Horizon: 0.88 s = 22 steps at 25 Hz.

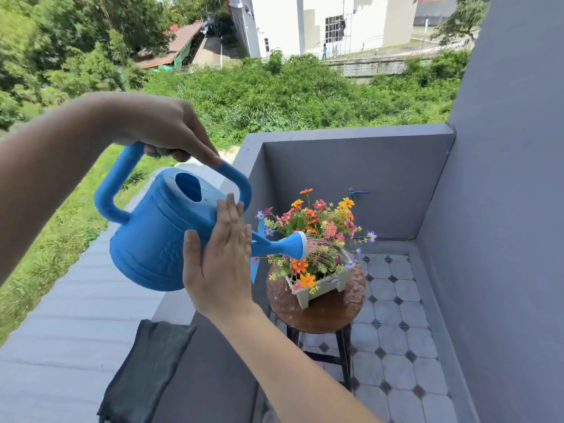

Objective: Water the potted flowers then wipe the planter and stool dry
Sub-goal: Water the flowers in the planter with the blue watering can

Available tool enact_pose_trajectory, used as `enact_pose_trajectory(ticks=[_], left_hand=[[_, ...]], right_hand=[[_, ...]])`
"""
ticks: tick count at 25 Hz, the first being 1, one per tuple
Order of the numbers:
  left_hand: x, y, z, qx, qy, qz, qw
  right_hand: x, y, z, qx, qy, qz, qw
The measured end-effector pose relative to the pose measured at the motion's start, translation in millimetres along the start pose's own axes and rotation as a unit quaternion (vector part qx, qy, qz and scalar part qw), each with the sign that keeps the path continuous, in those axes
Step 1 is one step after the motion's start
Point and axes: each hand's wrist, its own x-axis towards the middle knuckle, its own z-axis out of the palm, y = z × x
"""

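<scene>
My left hand [166, 129] grips the top handle of a blue watering can [158, 236], which is tilted to the right. My right hand [224, 261] lies flat with fingers straight against the can's side near the spout base. Thin streams of water fall from the spout's rose [300, 245] onto colourful flowers [317, 221] in a white planter [323, 286]. The planter stands on a round brown stool [323, 315] whose wet top shows droplets. A dark grey cloth [146, 367] lies draped over the balcony ledge at lower left.
Grey balcony walls [351, 184] enclose a small corner with a patterned tile floor [393, 331]. A blue tap [358, 193] sticks out of the back wall behind the flowers. The ledge [213, 377] runs along the left, with a drop to grass beyond.
</scene>
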Motion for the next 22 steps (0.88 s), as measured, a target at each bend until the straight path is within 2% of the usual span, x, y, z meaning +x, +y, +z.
enact_pose_trajectory(ticks=[6,11,18,22], left_hand=[[-7,-26,13,-0.134,0.074,0.016,0.988],[-17,-72,57,-0.296,0.182,-0.007,0.938],[-17,-122,133,-0.341,0.379,-0.131,0.850],[-8,-136,169,-0.318,0.428,-0.157,0.831]], right_hand=[[24,9,-9,-0.016,0.009,0.015,1.000],[38,21,-1,-0.035,-0.037,0.044,0.998],[59,47,44,-0.057,-0.130,0.087,0.986],[68,71,76,-0.095,-0.200,0.114,0.968]])
